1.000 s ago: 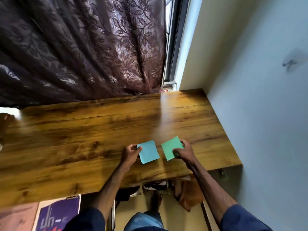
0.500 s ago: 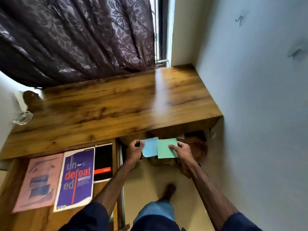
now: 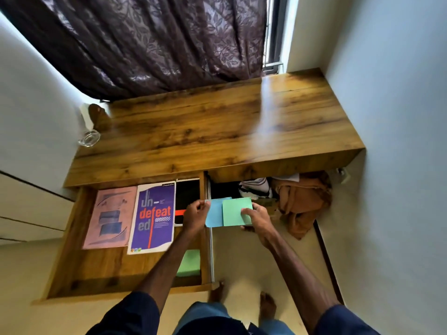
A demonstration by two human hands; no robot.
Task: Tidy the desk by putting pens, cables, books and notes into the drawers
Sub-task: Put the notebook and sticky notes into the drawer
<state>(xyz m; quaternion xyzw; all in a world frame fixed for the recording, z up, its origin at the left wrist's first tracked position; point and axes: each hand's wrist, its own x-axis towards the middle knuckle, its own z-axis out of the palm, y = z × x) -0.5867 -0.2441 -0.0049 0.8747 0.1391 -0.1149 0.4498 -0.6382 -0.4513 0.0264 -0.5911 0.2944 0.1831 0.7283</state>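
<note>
Notes over the open drawer's [image 3: 101,267] right wall.
My left hand [image 3: 196,215] pinches blue note [image 3: 214,213]; right hand [image 3: 257,217] pinches green note [image 3: 235,211], which overlaps the blue.

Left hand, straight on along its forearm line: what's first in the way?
Probably the front edge of the desk, just past the right wall of the open drawer. The left hand pinches the blue note; depth unclear.

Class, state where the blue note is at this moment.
Head view, centre: the left hand pinches the blue note at the open drawer's right wall, its right part under the green note.
</note>
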